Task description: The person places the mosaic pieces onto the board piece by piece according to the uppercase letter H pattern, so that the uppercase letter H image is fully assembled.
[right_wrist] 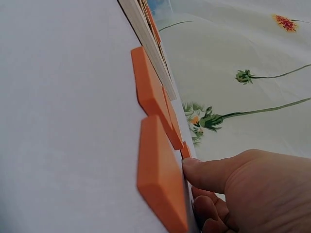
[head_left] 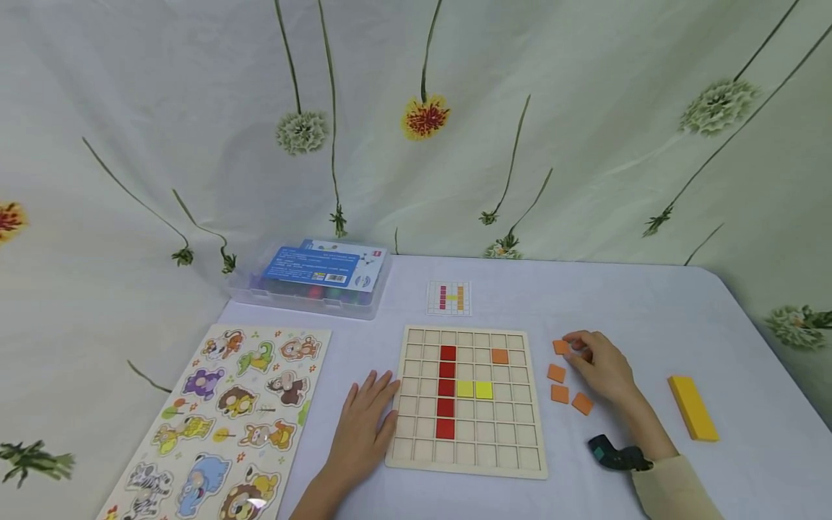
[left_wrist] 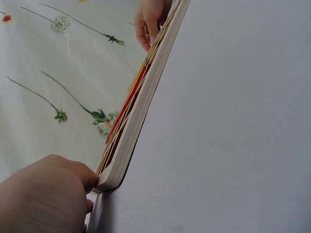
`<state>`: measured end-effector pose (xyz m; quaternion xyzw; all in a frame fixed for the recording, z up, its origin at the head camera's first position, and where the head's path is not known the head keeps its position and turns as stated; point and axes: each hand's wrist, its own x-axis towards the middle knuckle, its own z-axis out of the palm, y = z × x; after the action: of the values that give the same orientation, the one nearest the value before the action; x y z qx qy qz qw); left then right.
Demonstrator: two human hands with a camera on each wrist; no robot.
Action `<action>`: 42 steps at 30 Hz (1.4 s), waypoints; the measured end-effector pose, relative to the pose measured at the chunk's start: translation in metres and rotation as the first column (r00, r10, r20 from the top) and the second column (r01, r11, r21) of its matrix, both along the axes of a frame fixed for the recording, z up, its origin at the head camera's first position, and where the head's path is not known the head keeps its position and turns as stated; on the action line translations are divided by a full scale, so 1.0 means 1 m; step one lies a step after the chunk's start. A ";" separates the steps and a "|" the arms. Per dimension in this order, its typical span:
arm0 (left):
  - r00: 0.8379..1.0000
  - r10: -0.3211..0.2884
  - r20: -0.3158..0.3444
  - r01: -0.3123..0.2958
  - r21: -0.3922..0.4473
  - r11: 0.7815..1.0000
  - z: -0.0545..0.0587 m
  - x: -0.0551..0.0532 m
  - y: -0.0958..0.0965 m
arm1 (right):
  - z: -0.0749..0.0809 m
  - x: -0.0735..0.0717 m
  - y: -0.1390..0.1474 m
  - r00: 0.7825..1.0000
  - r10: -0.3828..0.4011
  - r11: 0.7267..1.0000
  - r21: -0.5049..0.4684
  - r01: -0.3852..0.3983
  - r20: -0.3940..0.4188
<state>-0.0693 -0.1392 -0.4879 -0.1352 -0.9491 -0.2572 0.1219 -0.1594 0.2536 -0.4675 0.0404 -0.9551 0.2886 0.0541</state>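
A wooden grid board (head_left: 468, 466) lies flat, carrying a column of several red tiles (head_left: 445, 388), two yellow tiles (head_left: 484, 390) in a row, and one orange tile (head_left: 500, 356) at upper right. My left hand (head_left: 364, 426) rests on the table with fingers extended, touching the board's left edge. To the board's right, my right hand (head_left: 601, 365) pinches the farthest loose orange tile (head_left: 560, 347) between thumb and fingers. In the right wrist view the thumb (right_wrist: 199, 171) meets that tile's edge. Other loose orange tiles (head_left: 560, 393) lie close by; their undersides are hidden.
Behind the board lies a small pattern card (head_left: 449, 298). A clear plastic box (head_left: 312, 282) with blue and white papers on top stands at back left. An animal sticker board (head_left: 217, 426) lies left. A yellow block (head_left: 692, 408) sits at right.
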 end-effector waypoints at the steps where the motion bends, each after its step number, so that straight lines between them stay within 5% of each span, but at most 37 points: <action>1: 1.000 0.002 0.001 -0.002 0.000 1.000 0.000 0.000 0.000 | 0.000 0.000 0.000 1.000 0.002 1.000 0.000 -0.002 0.000; 12: 1.000 0.008 -0.004 -0.008 0.002 1.000 0.000 0.001 0.000 | 0.014 0.001 0.002 0.995 -0.014 0.994 -0.110 0.024 0.094; 27: 1.000 0.007 0.012 -0.006 -0.005 1.000 0.002 0.001 0.001 | 0.056 0.019 -0.026 0.996 0.073 0.994 -0.087 -0.068 0.050; 42: 1.000 0.008 0.004 -0.008 -0.004 1.000 -0.001 0.000 0.000 | 0.046 0.020 -0.071 0.971 0.189 0.973 -0.165 -0.164 0.148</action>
<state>-0.0693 -0.1388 -0.4886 -0.1310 -0.9504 -0.2550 0.1209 -0.1394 0.1824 -0.4212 0.0976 -0.9242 0.3663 -0.0469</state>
